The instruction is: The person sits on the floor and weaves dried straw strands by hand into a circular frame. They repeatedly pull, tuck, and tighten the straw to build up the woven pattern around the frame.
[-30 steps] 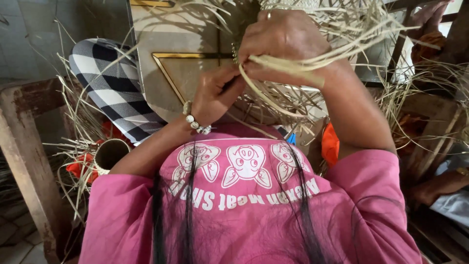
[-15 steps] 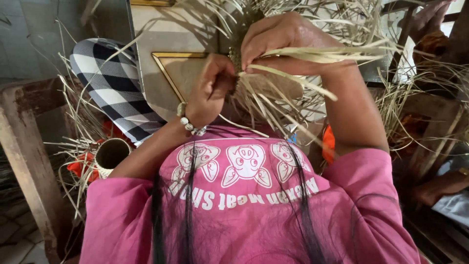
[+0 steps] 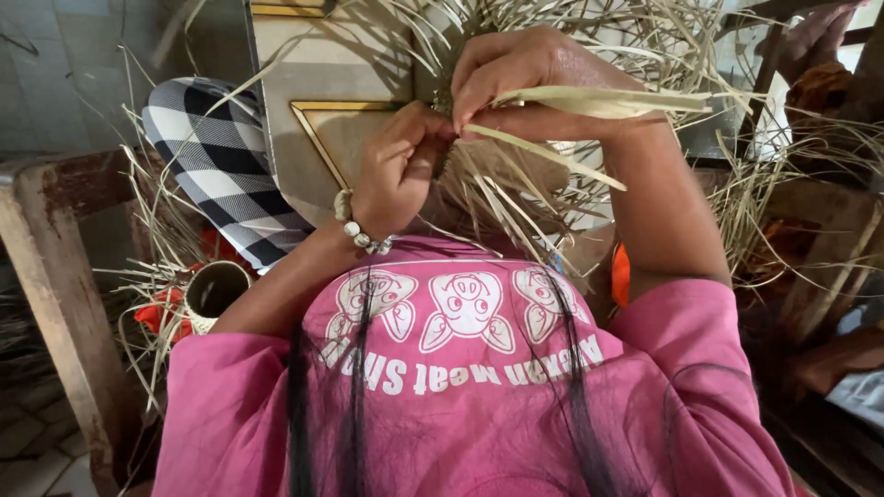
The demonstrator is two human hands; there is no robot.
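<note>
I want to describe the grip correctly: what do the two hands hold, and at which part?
The right hand pinches pale dried leaf strips near their gathered end. The left hand grips the same bundle just beside it, fingertips closed.

I see both hands raised: right hand (image 3: 525,78) pinches pale dried leaf strips (image 3: 599,101); left hand (image 3: 401,166), beaded bracelet (image 3: 361,230) at wrist, touches them beside it.

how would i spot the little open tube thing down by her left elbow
Start at the pink shirt and follow the left arm's sleeve outward. Just beyond it, below the black-and-white checked cloth, a short tan cardboard tube sits among dried palm strips and red scraps. Only it is round with a dark open mouth.
</note>
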